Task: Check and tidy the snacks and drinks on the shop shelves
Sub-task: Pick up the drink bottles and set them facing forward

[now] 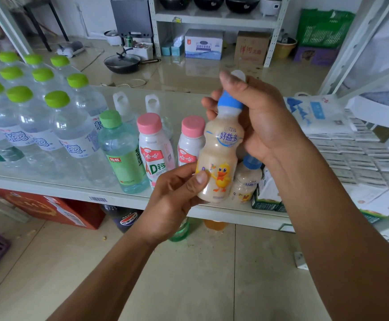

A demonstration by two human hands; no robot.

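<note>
Beige duck bottle (219,158) held upright; left hand (177,200) pinches its base; right hand (258,121) grips its neck.

The duck-printed bottle (219,158) is smooth, glossy plastic, its blue cap (230,101) matt. On the left, the water bottles (73,137) are clear, shiny plastic (their green caps (57,98) duller). The shelf (184,100) top looks glassy; the far cardboard box (251,46) is matt brown

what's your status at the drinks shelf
Left hand pinches duck bottle low, right hand grips its top. Bottle upright, in front of shelf. Twin bottle stands on shelf behind it.
</note>
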